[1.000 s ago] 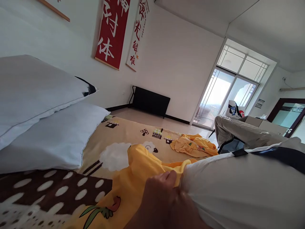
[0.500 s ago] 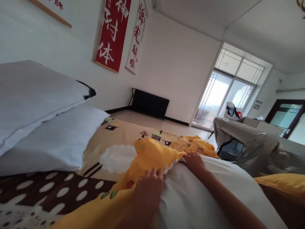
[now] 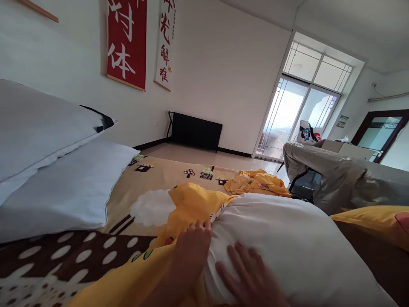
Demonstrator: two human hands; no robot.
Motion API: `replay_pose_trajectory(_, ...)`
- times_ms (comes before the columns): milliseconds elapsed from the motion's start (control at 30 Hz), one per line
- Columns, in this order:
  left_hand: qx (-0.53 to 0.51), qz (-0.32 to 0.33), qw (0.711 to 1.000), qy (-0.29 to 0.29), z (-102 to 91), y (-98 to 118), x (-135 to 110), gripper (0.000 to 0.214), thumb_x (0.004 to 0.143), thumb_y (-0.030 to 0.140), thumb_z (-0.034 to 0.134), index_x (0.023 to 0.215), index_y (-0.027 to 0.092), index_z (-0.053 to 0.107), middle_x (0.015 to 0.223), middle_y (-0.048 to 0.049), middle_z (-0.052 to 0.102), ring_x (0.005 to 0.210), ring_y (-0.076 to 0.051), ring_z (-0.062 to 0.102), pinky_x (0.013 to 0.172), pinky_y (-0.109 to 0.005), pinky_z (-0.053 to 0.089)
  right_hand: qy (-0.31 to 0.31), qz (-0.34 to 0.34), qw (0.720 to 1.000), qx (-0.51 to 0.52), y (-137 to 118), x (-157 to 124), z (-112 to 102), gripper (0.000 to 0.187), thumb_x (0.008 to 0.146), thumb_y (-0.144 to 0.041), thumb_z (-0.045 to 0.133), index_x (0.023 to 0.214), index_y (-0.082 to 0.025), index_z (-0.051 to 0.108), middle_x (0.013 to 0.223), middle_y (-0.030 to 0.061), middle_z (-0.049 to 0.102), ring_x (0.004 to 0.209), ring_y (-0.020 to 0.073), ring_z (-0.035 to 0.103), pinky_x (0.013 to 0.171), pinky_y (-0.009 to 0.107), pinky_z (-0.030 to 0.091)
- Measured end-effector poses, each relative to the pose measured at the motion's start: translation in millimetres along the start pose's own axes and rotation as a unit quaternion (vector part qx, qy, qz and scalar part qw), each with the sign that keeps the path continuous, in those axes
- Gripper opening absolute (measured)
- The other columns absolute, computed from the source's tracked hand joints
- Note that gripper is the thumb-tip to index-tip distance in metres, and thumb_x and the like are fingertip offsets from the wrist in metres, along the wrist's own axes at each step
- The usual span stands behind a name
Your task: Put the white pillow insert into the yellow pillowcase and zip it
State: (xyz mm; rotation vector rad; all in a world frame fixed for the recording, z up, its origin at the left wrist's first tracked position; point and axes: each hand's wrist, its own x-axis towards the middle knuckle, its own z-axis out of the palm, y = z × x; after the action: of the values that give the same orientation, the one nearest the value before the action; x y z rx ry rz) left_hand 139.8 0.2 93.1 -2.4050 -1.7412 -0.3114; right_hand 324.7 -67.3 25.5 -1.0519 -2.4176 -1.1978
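Note:
A plump white pillow (image 3: pixel 287 230) lies in front of me, its left end inside the mouth of a yellow pillowcase (image 3: pixel 191 200) with printed green leaves. With fingers curled over the case's edge, my left hand (image 3: pixel 193 243) grips the yellow cloth where it meets the pillow. My right hand (image 3: pixel 246 273) lies on the white pillow with its fingers spread, slightly blurred by motion. How far the pillow reaches into the case is hidden by the cloth.
Two white pillows (image 3: pixel 64 187) are stacked at the left on the patterned blanket (image 3: pixel 147 170). Crumpled yellow cloth (image 3: pixel 258 181) lies beyond the pillow. Another yellow piece (image 3: pixel 373 217) is at the right edge. Behind stand a plastic-covered table (image 3: pixel 338 170) and a black folded panel (image 3: pixel 194 131).
My right hand has let go of the case's far edge and moved back toward me onto the white pillow. My left hand keeps its grip. The view has shifted slightly.

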Motion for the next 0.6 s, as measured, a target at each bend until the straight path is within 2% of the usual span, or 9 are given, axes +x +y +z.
replay_pose_trajectory(67,0.019,-0.002,1.0,-0.009,-4.2,2.1,-1.2,0.036,0.075,-0.003,0.041,0.101,0.013,0.061,0.093,-0.0141,0.064,0.091,-0.028,0.062,0.076,-0.039,0.049,-0.015,0.0,1.0,0.02,10.5,2.7,0.6,0.043,0.09,-0.025,0.045,0.132,-0.029,0.043,0.118,0.0115,0.062,0.1,0.0261,0.06,0.082,0.042,0.046)
replay_pose_trajectory(133,0.046,0.0,0.999,-0.004,-9.6,3.1,-5.2,0.036,0.076,-0.002,0.041,0.101,0.014,0.061,0.097,-0.0132,0.063,0.094,-0.028,0.06,0.079,-0.039,0.047,-0.035,0.002,0.999,0.035,20.2,7.0,-0.2,0.047,0.089,-0.023,0.046,0.136,-0.027,0.039,0.105,0.0107,0.065,0.087,0.023,0.062,0.077,0.04,0.046)
replay_pose_trajectory(233,0.096,0.011,0.994,0.041,-17.7,4.3,-15.3,0.034,0.076,-0.001,0.04,0.098,0.015,0.061,0.1,-0.0132,0.061,0.097,-0.028,0.058,0.08,-0.039,0.045,-0.056,-0.005,0.997,0.054,31.6,14.1,-3.5,0.045,0.09,-0.022,0.047,0.134,-0.026,0.04,0.089,0.0074,0.065,0.073,0.0195,0.059,0.065,0.034,0.045)
replay_pose_trajectory(300,0.121,0.007,0.991,0.054,-23.4,7.2,-21.5,0.031,0.078,0.002,0.038,0.098,0.013,0.059,0.096,-0.0141,0.062,0.094,-0.029,0.06,0.077,-0.039,0.045,-0.081,0.002,0.994,0.073,38.8,20.5,-7.8,0.042,0.091,-0.023,0.045,0.133,-0.027,0.04,0.092,0.007,0.064,0.074,0.0184,0.058,0.06,0.03,0.042)
replay_pose_trajectory(433,0.1,0.001,0.995,-0.013,-38.4,20.6,-21.2,0.028,0.082,0.008,0.034,0.099,0.012,0.056,0.073,-0.0119,0.064,0.074,-0.028,0.065,0.063,-0.035,0.045,-0.144,0.049,0.981,0.124,52.6,39.1,-18.4,0.039,0.092,-0.023,0.042,0.131,-0.03,0.041,0.102,0.0071,0.061,0.076,0.0174,0.058,0.057,0.027,0.039)
replay_pose_trajectory(533,0.059,0.011,0.998,-0.002,-52.7,33.4,-6.8,0.026,0.082,0.013,0.035,0.098,0.013,0.056,0.076,-0.0123,0.065,0.077,-0.029,0.065,0.061,-0.032,0.044,-0.173,0.086,0.967,0.168,53.9,52.3,-23.7,0.035,0.091,-0.024,0.042,0.125,-0.029,0.047,0.108,0.0083,0.059,0.077,0.0179,0.059,0.059,0.027,0.04)
replay_pose_trajectory(600,0.045,0.01,0.999,0.019,-61.9,41.6,4.7,0.028,0.082,0.016,0.035,0.102,0.014,0.055,0.08,-0.0111,0.066,0.078,-0.027,0.064,0.061,-0.031,0.042,-0.179,0.093,0.957,0.209,50.2,57.3,-25.2,0.027,0.091,-0.026,0.042,0.115,-0.023,0.054,0.109,0.0097,0.058,0.076,0.0173,0.059,0.06,0.027,0.041)
